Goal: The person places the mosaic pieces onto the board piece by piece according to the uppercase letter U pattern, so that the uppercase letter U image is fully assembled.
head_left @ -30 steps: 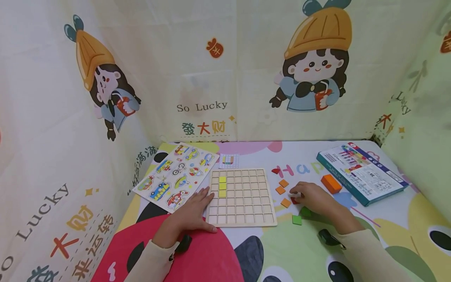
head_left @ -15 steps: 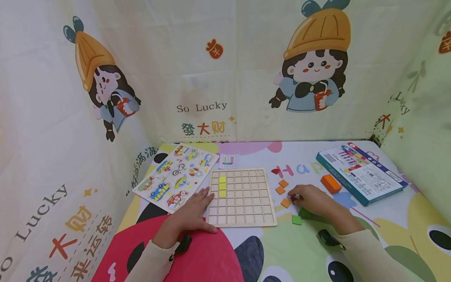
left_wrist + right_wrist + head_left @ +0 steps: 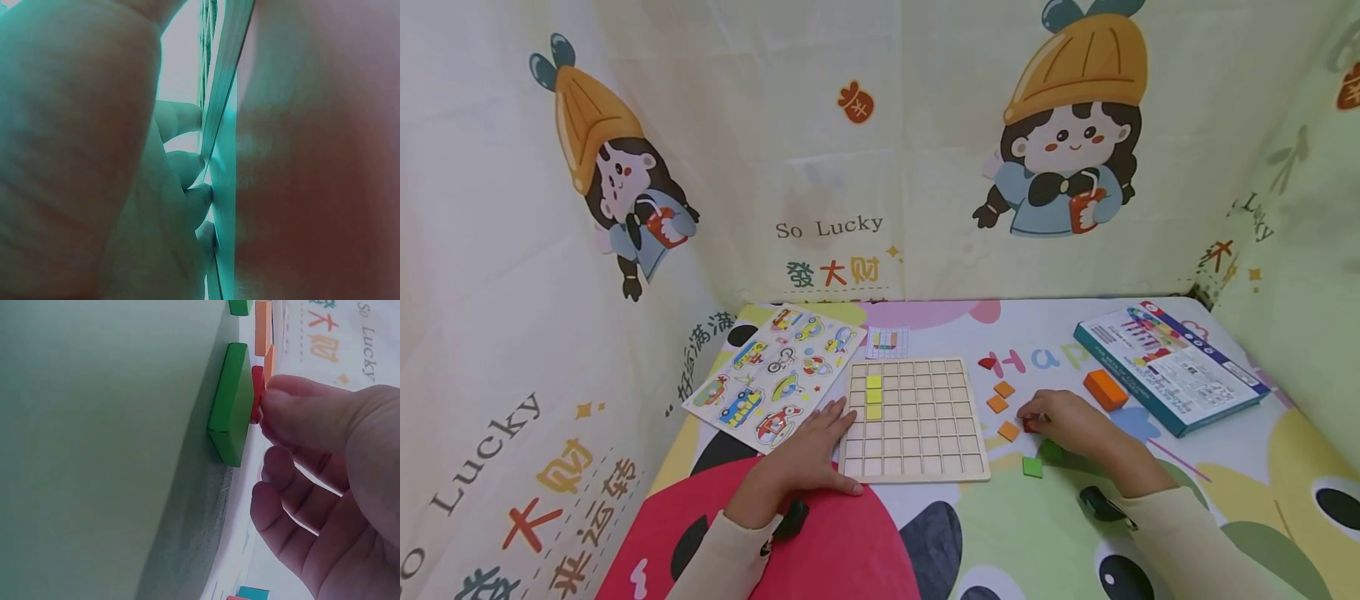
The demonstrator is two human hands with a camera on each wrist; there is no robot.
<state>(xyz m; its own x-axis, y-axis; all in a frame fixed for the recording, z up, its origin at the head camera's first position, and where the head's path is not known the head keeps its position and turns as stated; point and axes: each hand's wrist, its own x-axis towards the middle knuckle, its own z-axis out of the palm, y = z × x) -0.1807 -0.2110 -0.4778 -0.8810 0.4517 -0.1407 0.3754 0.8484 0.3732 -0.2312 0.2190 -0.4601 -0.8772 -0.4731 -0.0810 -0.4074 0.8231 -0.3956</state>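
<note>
My left hand (image 3: pixel 805 450) rests with spread fingers at the left edge of a wooden grid board (image 3: pixel 917 454). Its fingertips touch the board's edge in the left wrist view. Three yellow tiles (image 3: pixel 873 397) fill a short column of cells near the board's upper left. To the right of the board, my right hand (image 3: pixel 1067 421) pinches a small red tile (image 3: pixel 255 394) between thumb and index finger, low over the table. A green tile (image 3: pixel 231 403) lies just beside those fingertips, and another green tile (image 3: pixel 1032 467) is closer to me.
Several orange tiles (image 3: pixel 1003 390) and a red piece (image 3: pixel 987 363) lie right of the board. An orange block (image 3: pixel 1105 390) sits beside a flat box (image 3: pixel 1172 367). A vehicle sticker sheet (image 3: pixel 775 375) lies at left, with a small pattern card (image 3: pixel 887 342) behind the board.
My right hand has shifted slightly left and then back right, with the red tile at its fingertips. The left hand and the board have stayed in place.
</note>
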